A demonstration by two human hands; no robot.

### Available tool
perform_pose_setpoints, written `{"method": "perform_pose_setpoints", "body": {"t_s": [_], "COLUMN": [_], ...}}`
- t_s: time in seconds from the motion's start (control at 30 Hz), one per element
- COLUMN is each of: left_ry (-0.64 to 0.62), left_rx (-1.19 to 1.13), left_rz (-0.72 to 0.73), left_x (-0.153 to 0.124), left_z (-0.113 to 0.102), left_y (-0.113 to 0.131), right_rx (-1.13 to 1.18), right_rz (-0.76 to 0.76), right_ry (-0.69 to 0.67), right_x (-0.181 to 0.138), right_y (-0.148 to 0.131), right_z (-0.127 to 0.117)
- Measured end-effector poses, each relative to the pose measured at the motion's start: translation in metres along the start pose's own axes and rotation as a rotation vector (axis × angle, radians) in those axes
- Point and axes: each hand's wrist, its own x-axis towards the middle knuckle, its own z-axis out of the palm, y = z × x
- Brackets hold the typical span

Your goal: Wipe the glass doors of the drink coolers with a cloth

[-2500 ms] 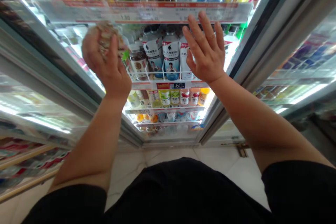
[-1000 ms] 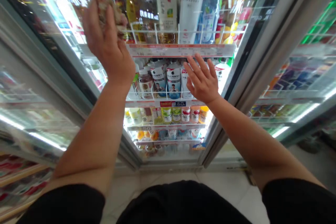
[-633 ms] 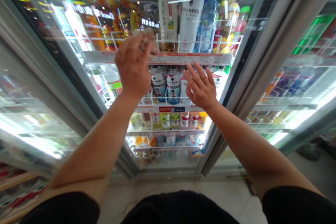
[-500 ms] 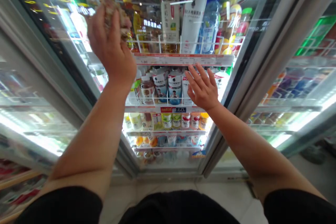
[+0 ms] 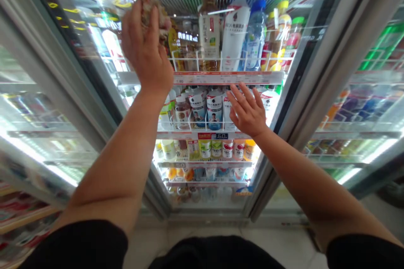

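Observation:
My left hand [image 5: 147,52] is raised at the upper left, its fingers wrapped round a crumpled, mottled cloth [image 5: 163,20]. It holds the cloth up at the glass door [image 5: 189,199] of a lit drinks cooler. Lower and to the right, my right hand [image 5: 248,111] lies flat against the same glass with its fingers spread and nothing in it. Through the pane, bottles stand behind both hands, among them a white bottle [image 5: 235,35] and a blue-capped bottle [image 5: 255,35].
Metal door frames run down both sides, the right frame [image 5: 303,122] close to my right forearm. Neighbouring cooler doors flank this one. Wooden-edged shelves [image 5: 28,218] with packaged goods stand at lower left. Pale floor tiles [image 5: 189,233] show below.
My left hand has shifted to the right across the glass with the cloth. My right hand keeps its place on the pane. The whole view has moved slightly.

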Motion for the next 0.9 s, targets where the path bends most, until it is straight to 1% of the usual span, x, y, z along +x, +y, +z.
{"method": "perform_pose_setpoints", "body": {"t_s": [0.03, 0.07, 0.13, 0.17, 0.2, 0.23, 0.27, 0.3, 0.33, 0.43, 0.47, 0.5, 0.53, 0.57, 0.6, 0.63, 0.67, 0.7, 0.73, 0.77, 0.8, 0.83, 0.9], "left_ry": [-0.019, -0.046, -0.108, -0.146, -0.185, -0.228, -0.244, -0.231, -0.193, 0.002, 0.047, 0.072, 0.066, 0.04, 0.005, -0.077, -0.128, -0.204, -0.266, -0.286, -0.274, -0.231, -0.107], "left_rx": [0.009, 0.006, -0.031, -0.057, -0.084, -0.107, -0.127, -0.131, -0.123, -0.04, -0.009, 0.015, 0.026, 0.023, 0.011, -0.028, -0.067, -0.097, -0.121, -0.124, -0.106, -0.075, -0.013], "left_rz": [-0.011, -0.014, 0.034, 0.092, 0.199, 0.318, 0.359, 0.361, 0.327, 0.144, 0.1, 0.071, 0.063, 0.079, 0.124, 0.229, 0.356, 0.475, 0.56, 0.585, 0.549, 0.464, 0.241], "left_x": [0.001, -0.005, -0.034, -0.053, -0.07, -0.084, -0.093, -0.097, -0.094, -0.072, -0.069, -0.073, -0.083, -0.099, -0.121, -0.143, -0.164, -0.18, -0.188, -0.188, -0.18, -0.165, -0.127], "left_z": [0.0, -0.003, -0.011, -0.016, -0.021, -0.025, -0.028, -0.031, -0.033, -0.039, -0.04, -0.042, -0.044, -0.046, -0.047, -0.049, -0.05, -0.051, -0.052, -0.052, -0.051, -0.05, -0.048], "left_y": [0.008, 0.022, 0.061, 0.081, 0.095, 0.104, 0.104, 0.098, 0.086, 0.043, 0.035, 0.032, 0.036, 0.045, 0.057, 0.071, 0.082, 0.091, 0.094, 0.093, 0.086, 0.077, 0.057], "right_rx": [0.002, 0.008, 0.029, 0.043, 0.056, 0.063, 0.062, 0.055, 0.042, 0.008, 0.004, 0.005, 0.01, 0.016, 0.021, 0.026, 0.026, 0.021, 0.014, 0.007, 0.002, 0.0, 0.005], "right_rz": [-0.007, -0.01, -0.002, 0.008, 0.015, 0.019, 0.016, 0.008, -0.004, -0.028, -0.03, -0.031, -0.03, -0.028, -0.026, -0.026, -0.026, -0.029, -0.032, -0.035, -0.036, -0.034, -0.028], "right_ry": [0.007, 0.013, 0.009, 0.002, -0.005, -0.009, -0.007, 0.002, 0.014, 0.049, 0.054, 0.057, 0.059, 0.063, 0.068, 0.074, 0.079, 0.084, 0.087, 0.088, 0.087, 0.081, 0.068], "right_x": [0.0, 0.0, -0.001, -0.001, -0.001, -0.001, -0.002, -0.002, -0.002, -0.002, -0.002, -0.001, -0.001, -0.001, 0.0, 0.0, 0.0, 0.001, 0.001, 0.001, 0.001, 0.001, 0.0], "right_y": [0.0, 0.0, 0.0, 0.0, 0.0, 0.0, 0.0, 0.0, -0.001, -0.001, -0.001, -0.001, -0.001, -0.002, -0.002, -0.002, -0.002, -0.002, -0.003, -0.003, -0.003, -0.003, -0.003], "right_z": [0.0, 0.001, 0.001, 0.002, 0.002, 0.003, 0.003, 0.004, 0.004, 0.006, 0.007, 0.007, 0.007, 0.007, 0.006, 0.006, 0.005, 0.005, 0.005, 0.005, 0.005, 0.005, 0.006]}}
